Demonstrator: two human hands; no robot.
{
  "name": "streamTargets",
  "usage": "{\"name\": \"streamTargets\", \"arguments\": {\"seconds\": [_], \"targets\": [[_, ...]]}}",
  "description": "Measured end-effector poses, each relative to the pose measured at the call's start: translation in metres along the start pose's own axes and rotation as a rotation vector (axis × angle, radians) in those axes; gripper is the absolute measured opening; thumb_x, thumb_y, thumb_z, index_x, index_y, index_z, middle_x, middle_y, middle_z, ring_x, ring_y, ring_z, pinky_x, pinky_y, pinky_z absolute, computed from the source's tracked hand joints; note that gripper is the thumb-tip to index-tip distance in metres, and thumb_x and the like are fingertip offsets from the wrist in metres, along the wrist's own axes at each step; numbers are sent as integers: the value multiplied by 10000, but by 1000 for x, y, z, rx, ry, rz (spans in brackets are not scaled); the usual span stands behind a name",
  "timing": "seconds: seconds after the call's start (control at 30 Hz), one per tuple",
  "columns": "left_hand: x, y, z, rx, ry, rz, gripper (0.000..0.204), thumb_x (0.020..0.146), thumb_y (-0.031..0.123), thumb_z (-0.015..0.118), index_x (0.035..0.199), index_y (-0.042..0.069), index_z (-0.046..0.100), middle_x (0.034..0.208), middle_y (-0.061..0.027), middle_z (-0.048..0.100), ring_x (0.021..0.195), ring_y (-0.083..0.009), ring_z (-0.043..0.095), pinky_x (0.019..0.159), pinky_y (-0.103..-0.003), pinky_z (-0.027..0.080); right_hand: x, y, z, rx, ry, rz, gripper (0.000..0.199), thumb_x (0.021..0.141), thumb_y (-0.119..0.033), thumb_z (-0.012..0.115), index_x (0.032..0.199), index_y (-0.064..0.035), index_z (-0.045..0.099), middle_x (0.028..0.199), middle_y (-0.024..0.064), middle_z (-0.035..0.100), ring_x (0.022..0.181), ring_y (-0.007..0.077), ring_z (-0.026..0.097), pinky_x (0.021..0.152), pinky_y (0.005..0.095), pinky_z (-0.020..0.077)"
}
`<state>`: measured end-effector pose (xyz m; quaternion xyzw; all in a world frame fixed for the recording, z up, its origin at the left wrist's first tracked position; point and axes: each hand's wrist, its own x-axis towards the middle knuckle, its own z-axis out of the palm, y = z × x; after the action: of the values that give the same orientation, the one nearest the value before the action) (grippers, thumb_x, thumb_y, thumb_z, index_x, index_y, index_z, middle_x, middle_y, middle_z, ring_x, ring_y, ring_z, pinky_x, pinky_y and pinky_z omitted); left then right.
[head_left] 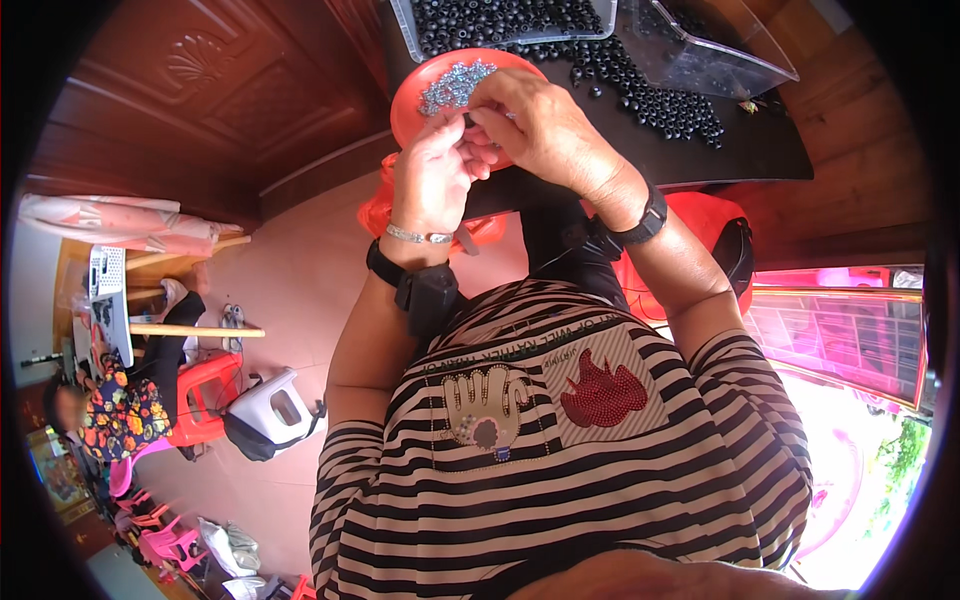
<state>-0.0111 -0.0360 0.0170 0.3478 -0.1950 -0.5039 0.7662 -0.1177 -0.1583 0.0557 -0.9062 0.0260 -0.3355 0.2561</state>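
Both hands meet over a round red plate (408, 112) that holds a pile of small silvery pieces (455, 88). My left hand (432, 165) is closed, palm up, its thumb and fingertips round a small dark piece (468, 119). From the right my right hand (540, 118) comes in with fingers pinched close to that piece. What the right fingertips hold is mostly hidden behind the knuckles. Beyond the plate, many black round pieces that look like beads (665, 105) lie loose on the dark table (755, 150).
A clear plastic box (607, 25) of black beads stands behind the plate. Another clear box (745, 60) sits tilted at the far right. Red bags (376, 205) hang below the table edge. At left, a person (125, 415) sits near a red stool (205, 400).
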Motion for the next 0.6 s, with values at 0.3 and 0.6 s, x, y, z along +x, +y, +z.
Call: {"name": "streamTargets", "arguments": {"seconds": [0.3,0.6], "targets": [[-28,-8,12,-251,-1,33,292,967,237,407,1150,34,509,1095,-88,574,995,-197,562,856,-364,473,-16,-20,15,-104,179,-190,154,758,-97,677,900,-53,636,842,90,618,788,290,623,685,361,524],[-43,-8,-12,-129,14,53,239,952,257,448,986,48,559,905,-65,559,820,-195,556,699,-312,426,-8,32,-30,-13,29,112,132,812,-93,655,936,-62,688,854,92,663,718,200,632,651,298,504]]}}
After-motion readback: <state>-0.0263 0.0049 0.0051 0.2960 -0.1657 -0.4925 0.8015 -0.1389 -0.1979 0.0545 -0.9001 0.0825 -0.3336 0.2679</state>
